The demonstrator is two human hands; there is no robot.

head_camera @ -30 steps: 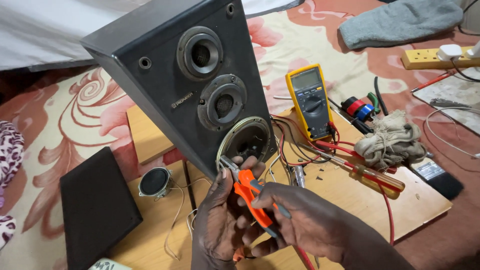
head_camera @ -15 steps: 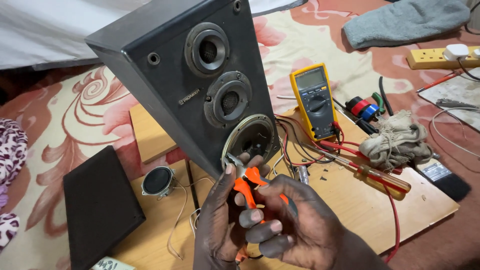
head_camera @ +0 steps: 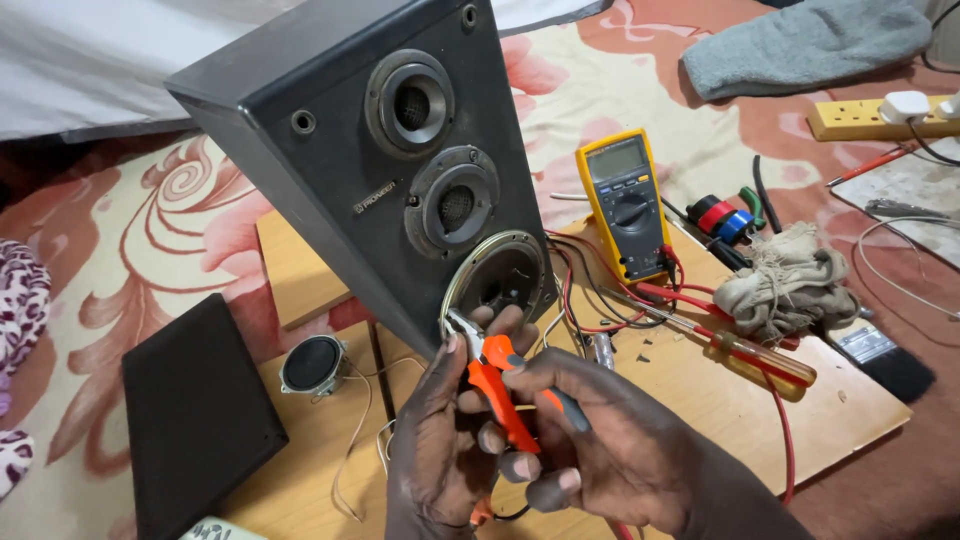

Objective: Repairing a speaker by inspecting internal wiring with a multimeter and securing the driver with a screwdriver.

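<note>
Nearest the camera, the left hand (head_camera: 440,450) and right hand (head_camera: 600,440) meet at the bottom edge of the view. Both grips are closed on one pair of orange-handled pliers (head_camera: 495,385); the metal tip sits at the lower rim of the empty round opening (head_camera: 497,282) in the black speaker cabinet (head_camera: 330,170). What the tip pinches cannot be told.

The wooden worktop (head_camera: 690,390) shows bare room just right of the hands. A red-handled screwdriver (head_camera: 730,345) lies across it, with red and black wires (head_camera: 580,300) looped between it and the cabinet. Left of the hands, a loose small speaker driver (head_camera: 312,364) lies near the board's edge, beside a black grille panel (head_camera: 195,415).

The cabinet stands tilted, two upper drivers seated in its front, the lowest hole open and dark inside.

Beyond are a yellow multimeter (head_camera: 628,205), a rag (head_camera: 790,285), tape rolls (head_camera: 725,218), and, near the far edge, a yellow power strip (head_camera: 870,118).
</note>
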